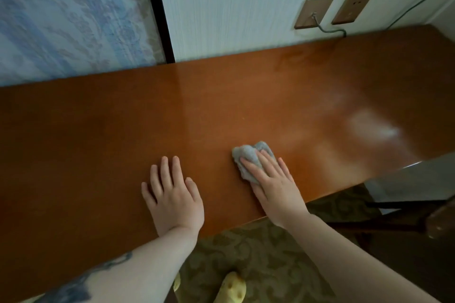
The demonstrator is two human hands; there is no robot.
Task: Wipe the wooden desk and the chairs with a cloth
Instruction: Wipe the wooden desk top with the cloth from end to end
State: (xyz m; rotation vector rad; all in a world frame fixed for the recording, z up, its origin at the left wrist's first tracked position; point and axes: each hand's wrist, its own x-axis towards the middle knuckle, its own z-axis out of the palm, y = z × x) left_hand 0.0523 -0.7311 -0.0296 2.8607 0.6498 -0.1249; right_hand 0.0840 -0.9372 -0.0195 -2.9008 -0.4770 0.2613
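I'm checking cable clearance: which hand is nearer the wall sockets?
Right. The right hand presses the grey cloth below the wall sockets; the left hand lies flat farther left on the desk.

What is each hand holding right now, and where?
Right hand presses straight fingers on the grey cloth, covering its near part. Left hand lies flat on the desk, holding nothing.

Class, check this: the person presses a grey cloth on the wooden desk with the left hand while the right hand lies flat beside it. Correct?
Hands are swapped. The head view shows the right hand pressing the grey cloth on the wooden desk; the left hand lies flat beside it.
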